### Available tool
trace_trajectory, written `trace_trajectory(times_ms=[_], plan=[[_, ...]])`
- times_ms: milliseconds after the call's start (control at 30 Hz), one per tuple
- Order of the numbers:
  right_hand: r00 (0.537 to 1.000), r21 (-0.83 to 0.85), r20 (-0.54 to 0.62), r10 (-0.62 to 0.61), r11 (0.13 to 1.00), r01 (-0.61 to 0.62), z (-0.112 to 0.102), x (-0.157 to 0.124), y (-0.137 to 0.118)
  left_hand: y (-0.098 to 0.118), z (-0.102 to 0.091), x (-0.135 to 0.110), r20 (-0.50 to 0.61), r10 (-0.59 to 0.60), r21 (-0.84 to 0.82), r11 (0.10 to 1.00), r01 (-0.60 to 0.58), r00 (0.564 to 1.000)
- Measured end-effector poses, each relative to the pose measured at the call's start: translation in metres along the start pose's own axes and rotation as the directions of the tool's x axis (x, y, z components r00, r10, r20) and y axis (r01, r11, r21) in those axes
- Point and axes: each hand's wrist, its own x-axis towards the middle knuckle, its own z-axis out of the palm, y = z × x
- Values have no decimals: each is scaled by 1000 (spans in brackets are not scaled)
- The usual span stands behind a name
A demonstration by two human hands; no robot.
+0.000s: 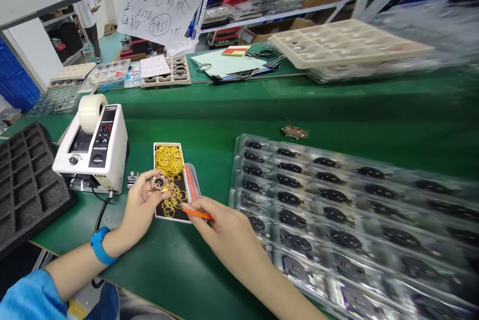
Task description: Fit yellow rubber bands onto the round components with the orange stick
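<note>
Head view, looking down on the green bench (224, 110). The left hand (144, 205) is at the near left, a blue wristband (99, 245) on the wrist, its fingers pinched shut around a small round part (160, 183) held just above the left edge of a shallow box (154, 170). That box lies between the 2 hands and carries a heap of thin yellow rings (169, 159), most of them at its far end and a few trailing toward the near end.

The right hand (224, 225) comes in from the near right, closed on a slim orange tool (198, 214). The tool's tip points left and sits at the near end of the box, right among the loose rings. The hands are apart, with the box bridging the gap. A clear case (191, 182) with something orange inside lies touching the box's right side.

To the left stands a white tape dispenser (93, 148) with a tape roll (92, 112) on top, and a black foam tray (26, 180) beyond it at the bench's left edge. On the right, a large clear blister tray (355, 220) holds rows of dark round parts. 1 loose part (295, 132) lies alone just beyond it. A beige compartment tray (344, 43) sits at the far right.
</note>
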Motion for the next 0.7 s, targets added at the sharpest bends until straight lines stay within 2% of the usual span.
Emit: trace_trajectory(times_ms=[67,200,400,567,700], plan=[[999,-102,-7,-39,994,38,4,-1,4,2,1,-1,14,-11,-9,1000,12,1000],[984,-193,-61,-166,969,152,6,-1,1,2,3,-6,78,-40,-4,999,40,996],[919,-274,-121,-375,902,332,11,-5,-7,1,4,-9,126,-77,-39,996,82,989],[851,-378,-106,-515,812,444,22,-12,-13,4,6,-10,112,-159,-80,983,168,981],[814,-435,-75,-575,754,493,29,-15,-17,6,5,-11,130,-224,-117,964,240,966]])
